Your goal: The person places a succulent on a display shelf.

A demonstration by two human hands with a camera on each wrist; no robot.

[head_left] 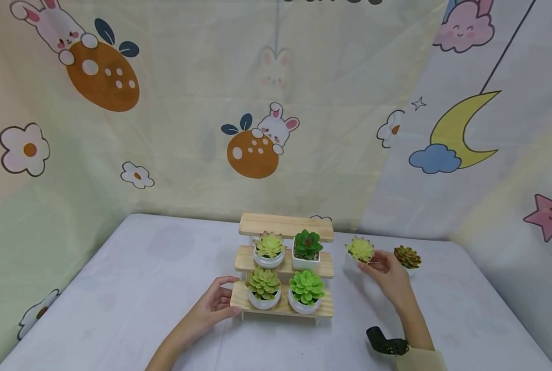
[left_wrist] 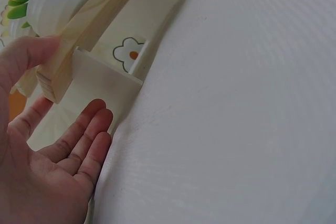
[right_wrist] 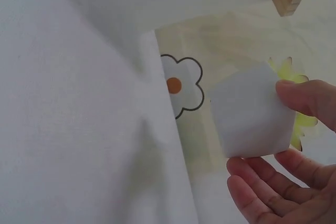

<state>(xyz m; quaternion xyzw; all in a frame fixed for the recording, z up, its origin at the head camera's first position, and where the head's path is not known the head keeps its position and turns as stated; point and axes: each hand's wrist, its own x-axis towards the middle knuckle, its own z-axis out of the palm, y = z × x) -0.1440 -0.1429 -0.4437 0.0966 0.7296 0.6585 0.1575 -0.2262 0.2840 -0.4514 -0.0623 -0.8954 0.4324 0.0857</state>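
Note:
A three-step wooden plant stand [head_left: 285, 225] with white supports stands on the table. My left hand [head_left: 213, 305] grips the left end of its lowest board [left_wrist: 62, 72], the thumb on top and the other fingers spread below. To the right of the stand, my right hand [head_left: 389, 274] pinches a yellow-green potted succulent [head_left: 360, 249]. Its white, angular pot [right_wrist: 254, 113] is tilted and raised off the table, thumb on one side and fingertips on the other. Two potted succulents sit on the middle board and two more, one a bright green succulent [head_left: 306, 286], on the lowest.
A brownish potted succulent [head_left: 407, 256] stands on the table behind my right hand. The white-covered table [head_left: 118, 288] meets a cartoon-printed cloth backdrop [head_left: 183, 129] at the back and sides. A black strap device [head_left: 387, 342] is on my right wrist.

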